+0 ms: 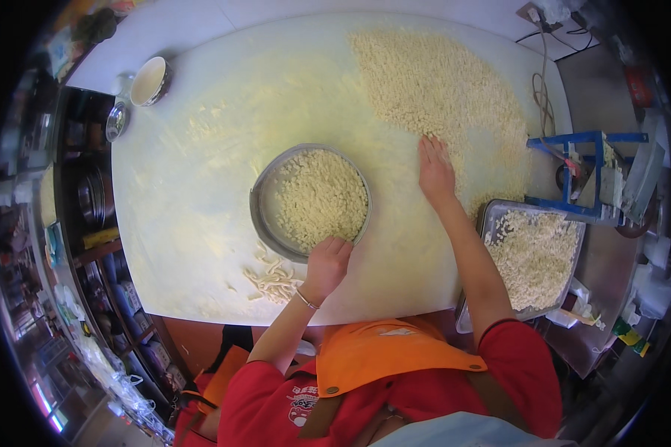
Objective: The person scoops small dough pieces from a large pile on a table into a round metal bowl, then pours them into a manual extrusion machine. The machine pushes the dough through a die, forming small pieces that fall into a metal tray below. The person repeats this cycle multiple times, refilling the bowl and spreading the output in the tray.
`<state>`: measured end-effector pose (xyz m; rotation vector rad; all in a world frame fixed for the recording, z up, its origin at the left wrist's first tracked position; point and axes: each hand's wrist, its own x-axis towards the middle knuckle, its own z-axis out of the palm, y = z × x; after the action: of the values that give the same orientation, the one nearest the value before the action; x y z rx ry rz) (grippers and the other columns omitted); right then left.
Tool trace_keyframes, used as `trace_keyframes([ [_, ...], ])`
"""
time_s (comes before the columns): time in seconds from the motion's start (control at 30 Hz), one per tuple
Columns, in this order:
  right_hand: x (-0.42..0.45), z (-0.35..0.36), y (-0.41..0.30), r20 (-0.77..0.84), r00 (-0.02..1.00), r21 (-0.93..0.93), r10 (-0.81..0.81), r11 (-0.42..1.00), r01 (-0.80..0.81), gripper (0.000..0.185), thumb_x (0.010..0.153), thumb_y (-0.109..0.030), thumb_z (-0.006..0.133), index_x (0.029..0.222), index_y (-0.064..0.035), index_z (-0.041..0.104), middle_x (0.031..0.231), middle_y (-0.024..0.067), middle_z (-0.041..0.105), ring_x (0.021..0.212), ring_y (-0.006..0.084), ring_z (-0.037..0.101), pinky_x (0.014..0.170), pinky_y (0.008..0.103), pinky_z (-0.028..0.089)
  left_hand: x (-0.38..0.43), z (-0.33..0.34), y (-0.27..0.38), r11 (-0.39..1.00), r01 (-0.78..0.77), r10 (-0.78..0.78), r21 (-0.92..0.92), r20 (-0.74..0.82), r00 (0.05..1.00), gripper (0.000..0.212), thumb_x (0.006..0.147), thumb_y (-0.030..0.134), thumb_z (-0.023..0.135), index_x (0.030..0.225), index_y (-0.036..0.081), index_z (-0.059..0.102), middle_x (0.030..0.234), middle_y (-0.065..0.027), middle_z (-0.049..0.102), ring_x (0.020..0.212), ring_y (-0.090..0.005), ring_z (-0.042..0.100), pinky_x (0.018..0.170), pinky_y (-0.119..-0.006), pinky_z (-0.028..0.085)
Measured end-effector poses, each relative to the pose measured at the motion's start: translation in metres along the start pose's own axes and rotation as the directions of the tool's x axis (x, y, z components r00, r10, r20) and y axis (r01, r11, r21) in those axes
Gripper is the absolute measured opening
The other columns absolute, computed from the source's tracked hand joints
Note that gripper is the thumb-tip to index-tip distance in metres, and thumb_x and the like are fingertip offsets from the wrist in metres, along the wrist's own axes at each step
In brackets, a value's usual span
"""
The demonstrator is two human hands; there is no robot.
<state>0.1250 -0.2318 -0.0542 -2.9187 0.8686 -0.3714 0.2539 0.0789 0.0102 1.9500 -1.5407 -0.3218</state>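
Observation:
A round metal-rimmed sieve [255, 215] rests on the floured worktop, holding a heap of small pale dough pieces [323, 195]. My left hand [329, 265] grips its near rim, with the fingertips over the inner edge. Farther off to the right, my right hand [437, 170] reaches forward, palm down. Its fingertips touch the near edge of a wide layer of small dough bits [436, 78] spread on the worktop. Whether any bits are held under those fingers is hidden. Short dough strips [274, 281] lie loose just left of my left wrist.
A metal tray [483, 223] of dough bits stands at the right, beside a blue metal frame [598, 173] with a cable. A bowl [150, 82] and a small glass dish [117, 121] sit at the far left corner. Shelves [98, 251] line the left side.

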Motion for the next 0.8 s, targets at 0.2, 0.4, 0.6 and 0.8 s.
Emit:
trace_keyframes([
  [0.2, -0.037, -0.025, -0.06, 0.088, 0.987, 0.349, -0.136, 0.932, 0.097, 0.046, 0.094, -0.012, 0.055, 0.137, 0.0015, 0.049, 0.144, 0.0176, 0.049, 0.135, 0.0359, 0.044, 0.116, 0.0463, 0.033, 0.105, -0.037, 0.017, 0.987, 0.077, -0.085, -0.14, -0.054, 0.995, 0.017, 0.086, 0.002, 0.063, 0.103, 0.002, 0.064, 0.095, -0.0162, 0.062, 0.087, -0.036, 0.062, 0.075, -0.043, 0.051],
  [0.4, -0.021, -0.009, -0.012, -0.019, 0.996, 0.307, 0.087, 0.949, -0.077, 0.049, 0.09, -0.014, 0.062, 0.135, -0.0012, 0.051, 0.143, 0.0156, 0.049, 0.135, 0.0335, 0.044, 0.114, 0.0476, 0.036, 0.261, 0.031, -0.133, 0.961, 0.258, -0.211, 0.101, -0.335, 0.918, 0.059, 0.094, 0.02, 0.059, 0.141, -0.01, 0.038, 0.151, -0.0273, 0.034, 0.141, -0.045, 0.031, 0.116, -0.054, 0.026],
  [0.6, -0.056, -0.02, 0.02, -0.252, 0.872, 0.148, 0.42, 0.907, -0.394, 0.041, 0.095, -0.015, 0.056, 0.133, 0.0007, 0.052, 0.142, 0.0177, 0.049, 0.132, 0.037, 0.045, 0.112, 0.0459, 0.038, 0.287, 0.076, -0.127, 0.815, 0.519, -0.47, 0.258, -0.231, 0.852, 0.057, 0.098, 0.026, 0.048, 0.141, -0.011, 0.038, 0.154, -0.0255, 0.032, 0.144, -0.0424, 0.027, 0.118, -0.053, 0.023],
  [0.8, -0.032, 0.011, 0.035, -0.215, 0.776, 0.484, 0.593, 0.755, -0.443, 0.037, 0.1, -0.017, 0.048, 0.131, 0.0012, 0.054, 0.137, 0.0208, 0.054, 0.128, 0.0369, 0.05, 0.11, 0.0444, 0.039, 0.245, 0.167, -0.021, 0.952, 0.304, -0.277, 0.034, -0.323, 0.905, 0.051, 0.096, 0.016, 0.048, 0.14, -0.01, 0.039, 0.15, -0.0277, 0.036, 0.142, -0.0433, 0.029, 0.117, -0.054, 0.022],
])
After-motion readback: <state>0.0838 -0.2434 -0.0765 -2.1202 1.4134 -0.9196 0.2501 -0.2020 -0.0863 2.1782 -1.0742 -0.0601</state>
